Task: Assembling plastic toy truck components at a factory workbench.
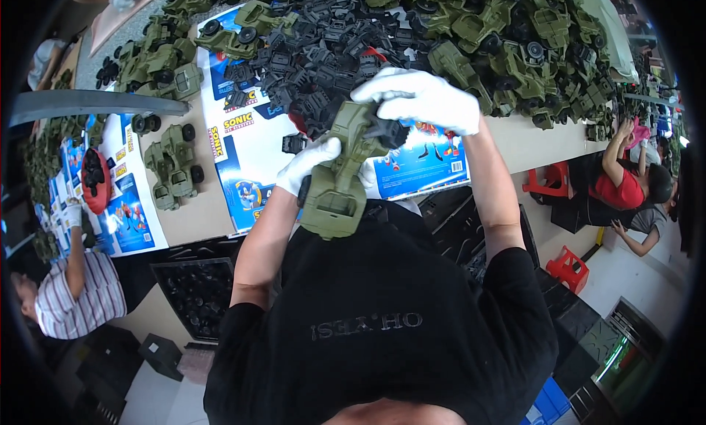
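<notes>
Above the table (523,142), both hands (315,160) (434,101) apparently hold one green toy vehicle (334,204).

The worktable (526,140) extends to the left, right and far side of the grip (347,142); its bare surface on the right is tan. A grey bar (95,107), curved in this view, crosses above the surface on the left. Right of the grip, one red stool (561,181) stands beside the table edge and a second red stool (566,269) stands nearer the wearer, both on pale floor (625,267). A black tray (195,296) is positioned below the table edge, near-left. A black box (161,355) rests farther back on that side. A blue bin (548,404) occupies the near-right. Small bright lights (684,140) show at far right.
</notes>
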Available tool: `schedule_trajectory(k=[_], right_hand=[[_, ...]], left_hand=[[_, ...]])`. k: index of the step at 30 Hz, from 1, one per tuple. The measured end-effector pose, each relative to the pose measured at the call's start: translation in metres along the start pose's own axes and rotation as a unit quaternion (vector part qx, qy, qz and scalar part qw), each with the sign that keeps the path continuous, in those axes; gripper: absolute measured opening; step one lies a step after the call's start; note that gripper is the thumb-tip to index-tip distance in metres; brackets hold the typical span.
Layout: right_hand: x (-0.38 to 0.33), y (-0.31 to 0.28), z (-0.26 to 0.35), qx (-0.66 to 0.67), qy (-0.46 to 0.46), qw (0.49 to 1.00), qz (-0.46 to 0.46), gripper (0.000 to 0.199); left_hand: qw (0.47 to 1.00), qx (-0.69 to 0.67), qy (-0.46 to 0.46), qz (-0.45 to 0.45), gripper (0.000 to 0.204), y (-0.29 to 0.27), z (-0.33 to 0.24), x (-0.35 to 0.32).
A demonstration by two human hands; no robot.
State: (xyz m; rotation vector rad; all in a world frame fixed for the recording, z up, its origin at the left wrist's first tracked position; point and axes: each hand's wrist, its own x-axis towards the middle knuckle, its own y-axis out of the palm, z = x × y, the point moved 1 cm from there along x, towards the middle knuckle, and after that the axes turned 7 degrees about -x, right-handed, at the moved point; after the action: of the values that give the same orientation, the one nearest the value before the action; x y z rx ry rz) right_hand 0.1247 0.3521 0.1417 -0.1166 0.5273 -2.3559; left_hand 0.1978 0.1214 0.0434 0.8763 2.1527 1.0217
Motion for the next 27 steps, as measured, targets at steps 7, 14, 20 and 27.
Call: schedule_trajectory(k=[7,14,20,27], right_hand=[[-0.029,0.034,0.024,-0.193,0.153,0.969,-0.031,0.069],[-0.046,0.020,-0.001,0.033,0.051,0.991,-0.118,0.069],[-0.042,0.037,-0.033,0.425,0.047,0.902,-0.057,0.072],[-0.045,0.049,-0.021,0.475,0.016,0.877,-0.068,0.064]], left_hand=[[0.997,0.031,0.036,-0.056,0.082,0.014,0.004,-0.003],[0.999,-0.034,0.028,-0.017,0.085,0.039,-0.002,-0.016],[0.992,-0.124,0.033,0.005,0.079,0.065,-0.004,-0.023],[0.987,-0.157,0.008,-0.014,0.068,0.061,0.002,-0.021]])
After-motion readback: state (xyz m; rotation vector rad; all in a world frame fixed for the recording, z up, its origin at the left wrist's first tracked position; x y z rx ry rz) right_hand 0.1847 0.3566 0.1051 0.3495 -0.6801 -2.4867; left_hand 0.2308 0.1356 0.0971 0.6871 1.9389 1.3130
